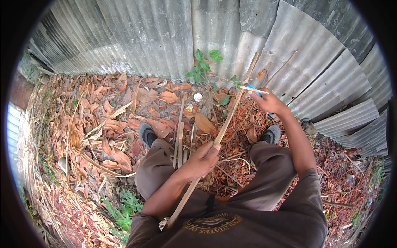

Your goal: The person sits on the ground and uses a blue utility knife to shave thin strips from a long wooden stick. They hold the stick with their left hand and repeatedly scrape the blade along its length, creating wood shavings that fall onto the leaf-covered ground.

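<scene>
A long, thin wooden strip (228,119) slants from near my body up toward the metal fence. My left hand (201,160) is closed around its lower-middle part. Near the upper part, my right hand (266,100) grips a tool with a blue handle (253,89); its exact kind is mostly hidden by the fingers. A short pale, flat piece (253,89) sticks out by the right thumb and meets the strip; whether it is a blade or a wood sliver I cannot tell.
Several cut wooden strips (180,138) stand or lean between my shoes. Dry leaves (120,159) cover the ground. Corrugated metal sheets (144,39) form a fence ahead and to the right. A green plant (201,68) grows at its foot, near a small white round object (198,97).
</scene>
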The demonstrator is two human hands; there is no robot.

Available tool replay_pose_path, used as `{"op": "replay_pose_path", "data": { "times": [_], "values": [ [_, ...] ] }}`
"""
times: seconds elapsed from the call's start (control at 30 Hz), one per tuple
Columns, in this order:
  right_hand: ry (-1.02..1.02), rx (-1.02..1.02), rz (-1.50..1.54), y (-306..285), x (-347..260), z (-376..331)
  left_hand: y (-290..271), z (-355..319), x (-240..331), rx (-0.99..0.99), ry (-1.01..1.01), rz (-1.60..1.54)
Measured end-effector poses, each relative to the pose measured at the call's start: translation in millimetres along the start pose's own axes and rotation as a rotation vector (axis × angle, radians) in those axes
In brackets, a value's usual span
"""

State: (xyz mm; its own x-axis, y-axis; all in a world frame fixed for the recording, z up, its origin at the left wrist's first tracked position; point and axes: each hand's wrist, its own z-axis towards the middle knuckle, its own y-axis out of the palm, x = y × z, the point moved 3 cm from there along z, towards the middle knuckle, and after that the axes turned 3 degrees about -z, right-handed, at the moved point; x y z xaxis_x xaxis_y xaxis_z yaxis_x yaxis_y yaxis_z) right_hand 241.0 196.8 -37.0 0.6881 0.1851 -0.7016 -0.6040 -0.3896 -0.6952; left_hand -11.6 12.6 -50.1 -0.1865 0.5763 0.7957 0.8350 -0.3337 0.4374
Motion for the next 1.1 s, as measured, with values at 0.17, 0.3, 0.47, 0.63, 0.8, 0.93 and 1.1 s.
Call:
{"op": "replay_pose_path", "data": {
  "times": [0.17,0.3,0.47,0.63,0.8,0.93,1.1],
  "values": [
    [-0.081,0.172,-0.372,4,-13,3,7,-1,-10,0.071,0.003,0.106],
    [-0.025,0.154,-0.314,10,-13,-1,2,-5,2,0.03,-0.009,-0.196],
    [0.158,0.029,-0.31,21,8,-14,-5,-8,-4,0.032,-0.055,-0.236],
    [-0.026,-0.193,-0.714,44,66,-34,-19,-15,18,0.06,0.131,-0.349],
    [0.125,0.301,-0.445,-3,47,-10,-18,-25,47,0.112,0.261,-0.417],
    [-0.136,0.646,0.107,-10,-8,-9,1,-16,36,-0.01,0.214,-0.282],
    [-0.148,0.291,1.21,-25,-62,-21,14,-9,22,0.013,0.211,0.045]
  ]
}}
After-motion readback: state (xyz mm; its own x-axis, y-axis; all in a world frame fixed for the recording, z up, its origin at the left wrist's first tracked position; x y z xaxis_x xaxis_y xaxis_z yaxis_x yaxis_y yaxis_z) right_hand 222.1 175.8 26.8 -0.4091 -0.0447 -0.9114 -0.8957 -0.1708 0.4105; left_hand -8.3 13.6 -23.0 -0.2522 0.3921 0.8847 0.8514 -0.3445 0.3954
